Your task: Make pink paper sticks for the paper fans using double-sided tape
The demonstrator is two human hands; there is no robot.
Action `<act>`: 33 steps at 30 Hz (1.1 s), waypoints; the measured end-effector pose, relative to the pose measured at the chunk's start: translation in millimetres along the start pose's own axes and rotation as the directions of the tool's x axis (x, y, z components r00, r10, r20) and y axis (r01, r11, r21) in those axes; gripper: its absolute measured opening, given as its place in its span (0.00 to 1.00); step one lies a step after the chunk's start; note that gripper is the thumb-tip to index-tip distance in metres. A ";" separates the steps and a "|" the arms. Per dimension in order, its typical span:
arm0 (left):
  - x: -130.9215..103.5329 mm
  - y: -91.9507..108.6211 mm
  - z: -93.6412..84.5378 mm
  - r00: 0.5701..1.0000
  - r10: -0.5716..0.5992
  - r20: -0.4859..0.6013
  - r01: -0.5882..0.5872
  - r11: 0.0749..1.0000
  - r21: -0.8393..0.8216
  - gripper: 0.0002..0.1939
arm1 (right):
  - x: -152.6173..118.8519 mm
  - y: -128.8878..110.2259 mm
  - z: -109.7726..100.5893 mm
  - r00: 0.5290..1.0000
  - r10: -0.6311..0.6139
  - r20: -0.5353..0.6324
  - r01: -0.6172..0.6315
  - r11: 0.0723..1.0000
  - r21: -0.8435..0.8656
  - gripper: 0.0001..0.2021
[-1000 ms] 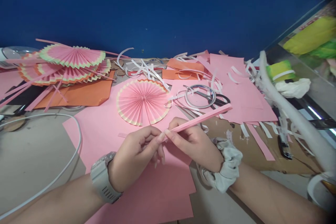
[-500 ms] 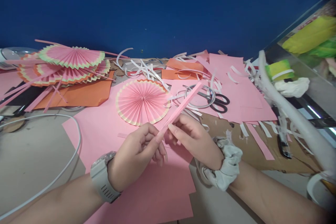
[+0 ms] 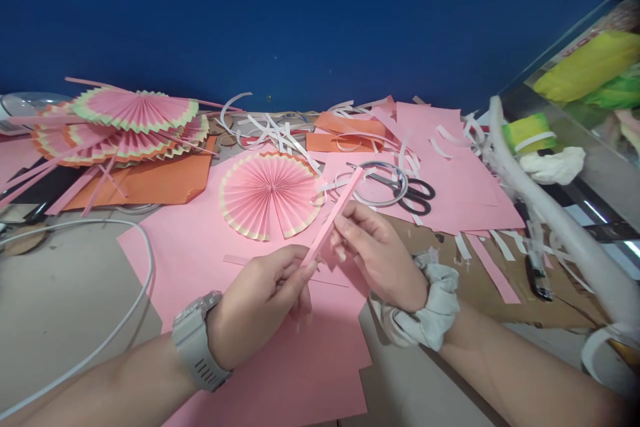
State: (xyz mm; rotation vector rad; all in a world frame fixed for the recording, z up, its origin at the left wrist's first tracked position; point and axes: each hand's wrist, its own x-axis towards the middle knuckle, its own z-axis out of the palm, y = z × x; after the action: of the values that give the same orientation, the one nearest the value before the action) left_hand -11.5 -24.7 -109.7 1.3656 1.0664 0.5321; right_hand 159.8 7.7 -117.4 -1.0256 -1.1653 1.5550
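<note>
Between my two hands a narrow folded strip of pink paper [image 3: 336, 212] slants up to the right. My left hand [image 3: 270, 293], with a grey watch at its wrist, pinches the strip's lower end between thumb and fingers. Higher up the strip, the thumb and fingers of my right hand [image 3: 373, 247] close on it; a pale scrunchie circles that wrist. Just beyond my hands a round pleated paper fan [image 3: 267, 193] in pink with a cream edge lies on pink paper sheets [image 3: 320, 347], with a narrow gap at its front.
Black-handled scissors [image 3: 419, 197] and a tape roll [image 3: 373, 200] lie right of the fan. Stacked pleated fans [image 3: 135, 113] with pink sticks rest on orange paper at the left. White paper scraps [image 3: 283, 133] are strewn behind. A white cable [image 3: 150, 250] curves at left.
The strip's upper end has come down and to the left, and the strip stands steeper. My right hand has moved up along it; my left hand stays at the lower end.
</note>
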 end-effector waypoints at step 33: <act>0.9 2.5 -0.8 1.000 -0.019 -0.009 0.019 0.999 0.044 0.14 | -4.7 1.6 6.1 1.000 0.008 -0.028 -0.011 0.996 -0.087 0.13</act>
State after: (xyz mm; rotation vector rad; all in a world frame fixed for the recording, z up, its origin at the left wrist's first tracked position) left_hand -11.1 -23.1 -107.5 1.3919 1.1029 0.5034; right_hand 154.9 1.6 -117.3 -1.1079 -1.2203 1.5039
